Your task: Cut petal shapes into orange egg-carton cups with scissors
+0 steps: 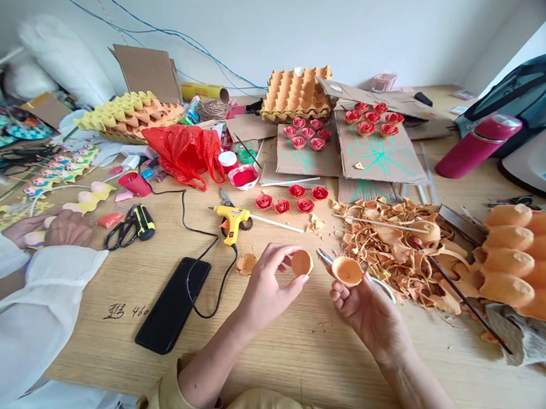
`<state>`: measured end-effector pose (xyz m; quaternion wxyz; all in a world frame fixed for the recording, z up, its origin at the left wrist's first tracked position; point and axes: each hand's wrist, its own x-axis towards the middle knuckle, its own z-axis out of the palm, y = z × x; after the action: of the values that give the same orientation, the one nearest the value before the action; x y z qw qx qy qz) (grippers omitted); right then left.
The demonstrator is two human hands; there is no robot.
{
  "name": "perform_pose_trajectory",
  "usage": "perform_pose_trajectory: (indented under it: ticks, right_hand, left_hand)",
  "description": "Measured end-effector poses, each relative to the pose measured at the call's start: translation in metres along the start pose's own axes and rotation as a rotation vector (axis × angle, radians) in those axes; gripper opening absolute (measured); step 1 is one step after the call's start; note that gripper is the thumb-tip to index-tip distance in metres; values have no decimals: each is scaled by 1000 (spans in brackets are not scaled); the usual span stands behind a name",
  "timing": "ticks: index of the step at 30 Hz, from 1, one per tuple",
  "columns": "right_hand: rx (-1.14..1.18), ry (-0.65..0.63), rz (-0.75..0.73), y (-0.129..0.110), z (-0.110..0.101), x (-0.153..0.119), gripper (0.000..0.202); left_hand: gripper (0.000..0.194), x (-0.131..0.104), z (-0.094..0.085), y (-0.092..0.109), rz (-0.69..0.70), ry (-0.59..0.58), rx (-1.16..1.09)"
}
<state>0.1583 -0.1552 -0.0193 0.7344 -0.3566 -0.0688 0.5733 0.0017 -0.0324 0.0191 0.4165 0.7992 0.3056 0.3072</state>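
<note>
My left hand [272,284] pinches a small orange egg-carton cup [301,263] between thumb and fingers. In my right hand [374,316] is another orange cup [347,271], its hollow side up. Scissors [325,256] show only their metal blades, just behind that cup; a ring-shaped handle [384,289] is partly hidden by my right hand. Left of my left hand, a petal-shaped cup piece [247,264] lies on the table. Beyond my hands are several red paper roses [281,206] and a yellow glue gun [231,223].
Orange carton scraps [390,252] are heaped at the right, beside an egg tray [532,253]. A black phone [172,306] and a cable lie left. Another person's hands [69,227] work at far left. A pink bottle [479,144] stands back right; painted cardboard [377,152] lies behind.
</note>
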Motion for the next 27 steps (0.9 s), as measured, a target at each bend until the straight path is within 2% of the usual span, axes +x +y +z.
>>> perform_pose_trajectory:
  ticks: [4, 7, 9, 14, 18, 27]
  right_hand:
    - [39, 8, 42, -3, -1, 0, 32]
    - [70, -11, 77, -1, -2, -1, 32]
    - [76, -27, 82, 1, -4, -1, 30]
    - [59, -49, 66, 4, -2, -3, 28]
    - [18, -100, 40, 4, 6, -5, 22]
    - [-91, -142, 46, 8, 6, -8, 27]
  left_hand:
    - [38, -4, 12, -18, 6, -113, 213]
    - [36, -7, 19, -26, -5, -195, 283]
    - [38, -8, 19, -26, -6, -208, 292]
    - [46, -4, 7, -4, 104, -111, 157]
    - [56, -4, 4, 17, 249, -162, 78]
    - [42, -8, 7, 22, 223, -201, 96]
